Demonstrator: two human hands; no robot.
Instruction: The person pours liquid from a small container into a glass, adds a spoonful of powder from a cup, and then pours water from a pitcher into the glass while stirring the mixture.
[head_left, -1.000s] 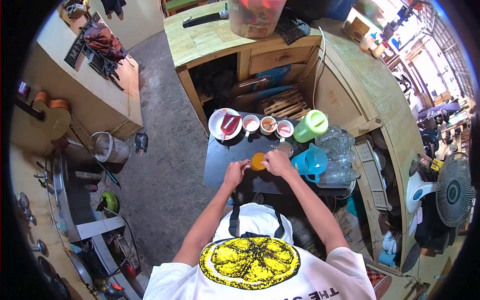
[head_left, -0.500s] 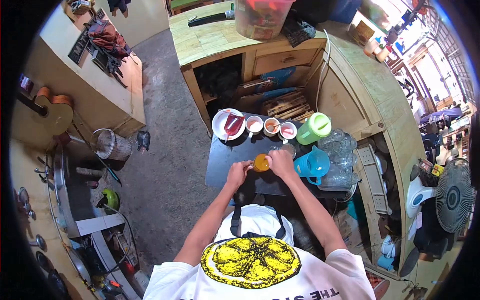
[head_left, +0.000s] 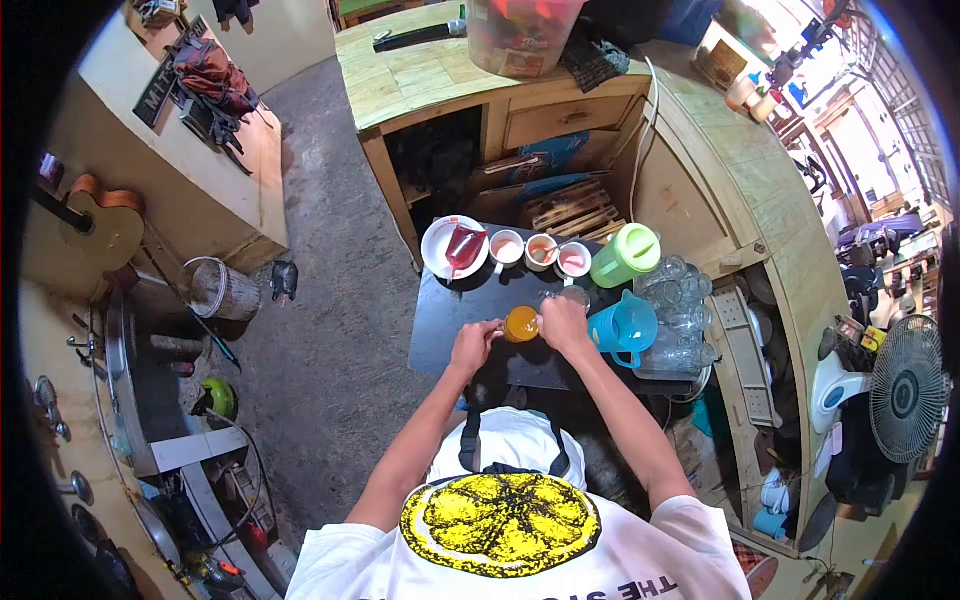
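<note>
A glass of orange drink [head_left: 520,324] stands at the near part of the dark low table [head_left: 445,335]. From its left side my left hand [head_left: 474,345] pinches it, thumb and fingers together. My right hand [head_left: 563,322] is closed against the right side, fingertips partly hidden. Behind my right hand is a clear glass [head_left: 576,296], partly covered by the hand. Along the far edge stand a white bowl [head_left: 432,240] holding a bag of red liquid [head_left: 464,248] and white cups [head_left: 507,248] with pinkish or orange contents.
To the right are a blue pitcher [head_left: 622,322], a green lidded pitcher [head_left: 627,256] and several clear glass mugs [head_left: 675,318] on a tray. A wooden counter [head_left: 420,75] curves around the far side. A fan [head_left: 905,390] is at far right, a bucket [head_left: 222,288] on the left.
My right fingers have shifted slightly right from the glass's rim, so more of the orange surface shows. My left hand stays at the glass. The view has shifted very slightly.
</note>
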